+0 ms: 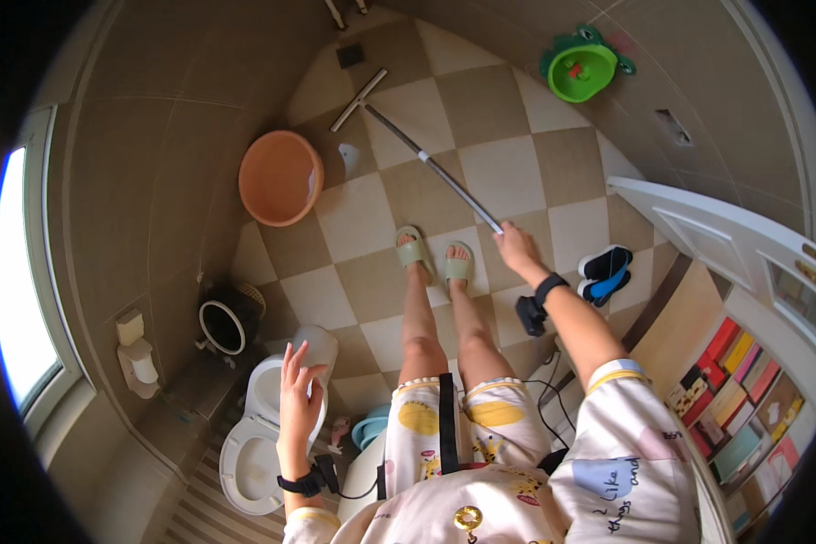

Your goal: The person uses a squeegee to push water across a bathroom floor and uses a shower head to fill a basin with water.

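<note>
My right hand [517,249] is wrapped round the end of a long grey pole, the handle of a floor squeegee [458,187]. Its wide flat head rests on the checkered tiles near the far wall, beside an orange tub. Raised in the air over the toilet [252,464] is my left hand [300,392], its fingers stretched out and apart with nothing in them. Both wrists carry black straps with small devices.
An orange tub [276,213] stands against the left wall. A green frog-shaped urinal [582,77] hangs at the far right. Black-and-blue shoes [606,272] lie near the open white door [716,238]. A round black bin [221,327] and a blue basin [368,429] stand by the toilet.
</note>
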A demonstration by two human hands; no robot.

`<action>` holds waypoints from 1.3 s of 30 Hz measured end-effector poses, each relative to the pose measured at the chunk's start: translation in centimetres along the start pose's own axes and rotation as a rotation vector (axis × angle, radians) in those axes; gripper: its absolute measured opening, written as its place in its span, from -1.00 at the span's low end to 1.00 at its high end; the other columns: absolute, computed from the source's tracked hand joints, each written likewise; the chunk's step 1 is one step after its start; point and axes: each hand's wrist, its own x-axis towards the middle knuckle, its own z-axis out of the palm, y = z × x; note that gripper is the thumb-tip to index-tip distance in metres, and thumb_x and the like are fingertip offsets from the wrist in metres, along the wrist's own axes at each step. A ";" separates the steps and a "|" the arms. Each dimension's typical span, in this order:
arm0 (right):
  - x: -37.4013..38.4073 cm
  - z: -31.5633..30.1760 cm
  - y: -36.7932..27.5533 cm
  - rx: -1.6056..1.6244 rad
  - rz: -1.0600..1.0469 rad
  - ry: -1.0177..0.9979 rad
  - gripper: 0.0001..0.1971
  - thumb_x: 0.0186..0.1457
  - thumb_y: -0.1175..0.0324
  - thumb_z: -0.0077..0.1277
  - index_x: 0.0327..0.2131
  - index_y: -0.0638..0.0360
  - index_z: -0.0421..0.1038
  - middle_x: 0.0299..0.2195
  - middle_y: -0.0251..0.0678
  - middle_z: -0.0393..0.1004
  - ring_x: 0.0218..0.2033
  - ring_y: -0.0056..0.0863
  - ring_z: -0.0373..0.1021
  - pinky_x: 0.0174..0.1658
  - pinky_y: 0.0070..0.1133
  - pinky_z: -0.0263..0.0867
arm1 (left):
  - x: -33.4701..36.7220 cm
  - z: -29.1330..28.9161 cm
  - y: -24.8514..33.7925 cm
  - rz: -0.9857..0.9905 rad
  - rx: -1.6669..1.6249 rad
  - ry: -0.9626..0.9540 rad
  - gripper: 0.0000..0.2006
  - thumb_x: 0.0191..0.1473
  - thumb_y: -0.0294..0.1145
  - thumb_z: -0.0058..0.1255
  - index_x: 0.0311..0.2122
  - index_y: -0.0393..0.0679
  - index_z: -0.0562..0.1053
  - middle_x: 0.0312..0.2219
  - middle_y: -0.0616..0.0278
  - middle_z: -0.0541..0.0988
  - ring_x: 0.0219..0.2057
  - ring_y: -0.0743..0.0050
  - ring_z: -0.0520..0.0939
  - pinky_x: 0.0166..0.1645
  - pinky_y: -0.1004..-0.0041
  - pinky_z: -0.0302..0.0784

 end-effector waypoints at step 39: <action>-45.0 -7.8 38.1 -0.358 0.380 0.027 -0.75 0.07 0.26 -0.10 -0.19 0.12 0.35 -0.50 -0.16 0.42 -0.49 -0.14 0.37 -0.45 -0.31 0.29 | 14.3 1.3 11.6 0.363 0.272 -0.245 -0.73 -0.14 -0.69 -0.19 -0.31 -0.16 0.44 0.03 0.11 0.30 0.15 -0.02 0.15 0.16 0.19 0.15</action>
